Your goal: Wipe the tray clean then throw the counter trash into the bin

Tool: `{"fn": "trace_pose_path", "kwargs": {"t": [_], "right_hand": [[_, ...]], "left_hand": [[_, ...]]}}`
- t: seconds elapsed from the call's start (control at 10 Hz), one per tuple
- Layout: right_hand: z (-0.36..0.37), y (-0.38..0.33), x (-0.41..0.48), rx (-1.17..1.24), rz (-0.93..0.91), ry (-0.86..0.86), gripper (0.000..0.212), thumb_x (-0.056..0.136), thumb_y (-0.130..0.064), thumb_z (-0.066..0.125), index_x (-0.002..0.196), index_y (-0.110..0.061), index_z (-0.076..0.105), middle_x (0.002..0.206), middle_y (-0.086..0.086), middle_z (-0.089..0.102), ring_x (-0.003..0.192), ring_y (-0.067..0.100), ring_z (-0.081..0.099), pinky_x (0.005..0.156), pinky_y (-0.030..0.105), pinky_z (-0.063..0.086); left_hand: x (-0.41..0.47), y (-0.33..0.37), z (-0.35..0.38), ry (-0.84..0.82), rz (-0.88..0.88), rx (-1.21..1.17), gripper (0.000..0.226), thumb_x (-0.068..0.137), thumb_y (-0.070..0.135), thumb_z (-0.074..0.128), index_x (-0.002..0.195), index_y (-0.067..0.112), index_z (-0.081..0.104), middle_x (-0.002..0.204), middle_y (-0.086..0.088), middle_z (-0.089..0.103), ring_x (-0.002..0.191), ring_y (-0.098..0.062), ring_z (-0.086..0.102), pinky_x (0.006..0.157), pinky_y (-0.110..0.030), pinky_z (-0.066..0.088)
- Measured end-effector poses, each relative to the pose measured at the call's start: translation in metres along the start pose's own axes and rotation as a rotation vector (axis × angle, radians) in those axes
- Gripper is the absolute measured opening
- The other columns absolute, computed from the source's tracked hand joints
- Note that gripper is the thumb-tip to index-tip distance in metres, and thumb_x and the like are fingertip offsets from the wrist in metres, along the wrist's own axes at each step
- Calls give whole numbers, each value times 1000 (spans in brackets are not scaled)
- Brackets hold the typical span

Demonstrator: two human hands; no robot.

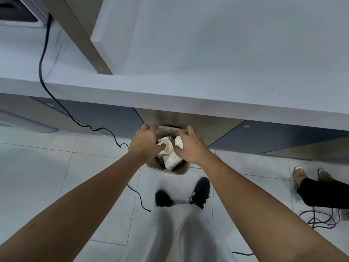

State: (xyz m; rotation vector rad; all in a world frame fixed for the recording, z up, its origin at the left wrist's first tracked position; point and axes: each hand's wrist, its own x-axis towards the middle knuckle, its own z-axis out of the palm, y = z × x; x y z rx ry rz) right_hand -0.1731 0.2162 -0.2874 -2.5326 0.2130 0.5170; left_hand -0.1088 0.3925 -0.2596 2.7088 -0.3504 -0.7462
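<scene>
Reaching over small beige plastic bin (166,172) on pale tiled floor (56,167), just under white counter (170,99) edge. Gripping white paper cup (167,144) with curled left hand (145,142); pinching crumpled white paper cup (178,141) with right hand (190,147). Dotted paper cup (171,160) inside bin, below both.

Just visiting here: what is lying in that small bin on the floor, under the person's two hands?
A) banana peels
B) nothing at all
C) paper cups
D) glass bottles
C: white paper cups, one of them dotted, lie piled inside the bin on the tiled floor below the counter edge.
</scene>
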Motion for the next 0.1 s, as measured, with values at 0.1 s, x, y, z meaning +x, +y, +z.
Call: {"fn": "trace_pose_path", "kwargs": {"t": [0.1], "right_hand": [[-21,-9,-9,28,-15,62,42,87,-40,65,124,-21,57,117,2,39,112,28,50,94,42,50]], "left_hand": [[-13,6,-21,4,24,-16,62,80,43,75,137,24,59,128,-8,51,122,-31,53,95,-44,52]]}}
